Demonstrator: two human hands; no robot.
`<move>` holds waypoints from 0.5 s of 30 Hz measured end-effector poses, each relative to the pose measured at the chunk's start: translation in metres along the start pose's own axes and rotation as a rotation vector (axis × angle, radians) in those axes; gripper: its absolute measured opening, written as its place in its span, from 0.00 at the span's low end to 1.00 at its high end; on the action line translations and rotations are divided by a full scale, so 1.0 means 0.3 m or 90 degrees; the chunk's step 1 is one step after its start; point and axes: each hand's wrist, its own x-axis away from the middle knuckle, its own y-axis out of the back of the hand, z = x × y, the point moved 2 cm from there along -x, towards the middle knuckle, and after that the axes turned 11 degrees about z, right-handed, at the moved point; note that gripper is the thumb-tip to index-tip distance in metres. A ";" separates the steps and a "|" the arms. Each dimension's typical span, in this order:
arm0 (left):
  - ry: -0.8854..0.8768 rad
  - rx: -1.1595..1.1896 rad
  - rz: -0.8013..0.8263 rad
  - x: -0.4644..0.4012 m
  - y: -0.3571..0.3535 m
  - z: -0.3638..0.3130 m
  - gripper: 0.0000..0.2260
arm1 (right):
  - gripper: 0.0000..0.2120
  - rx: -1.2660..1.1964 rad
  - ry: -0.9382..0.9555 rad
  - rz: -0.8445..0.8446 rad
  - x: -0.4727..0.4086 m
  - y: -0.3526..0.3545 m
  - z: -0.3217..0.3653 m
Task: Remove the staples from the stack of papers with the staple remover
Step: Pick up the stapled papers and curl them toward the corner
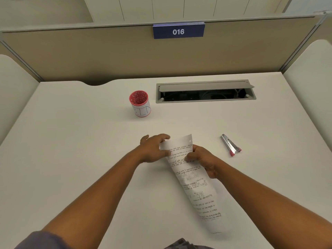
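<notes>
Item: stack of papers (195, 180), handwritten, curled lengthwise; long axis runs from the far end between the hands toward the near right of the desk (71, 141).
Left hand (152, 149): fingers curled, pinching the far left corner.
Right hand (203, 159): fingers curled round the right edge, thumb on the top sheet.
Staple remover (230, 145): lies untouched to the right, nearer the right hand (the likelier one to fetch it).
Staple: a small mark near the far corner, too small to confirm.

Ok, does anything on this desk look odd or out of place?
The papers are curled into a loose roll between both hands, not lying flat. The staple remover lies untouched on the desk, and the cable hatch stands open.
</notes>
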 end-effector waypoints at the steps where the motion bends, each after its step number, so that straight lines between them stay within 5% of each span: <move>1: -0.006 0.010 0.008 0.000 0.010 0.007 0.20 | 0.19 0.007 -0.003 0.013 0.007 0.001 0.004; 6: -0.035 0.142 0.085 0.024 0.046 0.002 0.06 | 0.22 -0.018 -0.016 0.083 0.007 0.025 -0.003; 15: 0.013 0.260 0.129 0.029 0.031 0.008 0.05 | 0.19 -0.022 0.044 0.055 0.004 0.052 0.012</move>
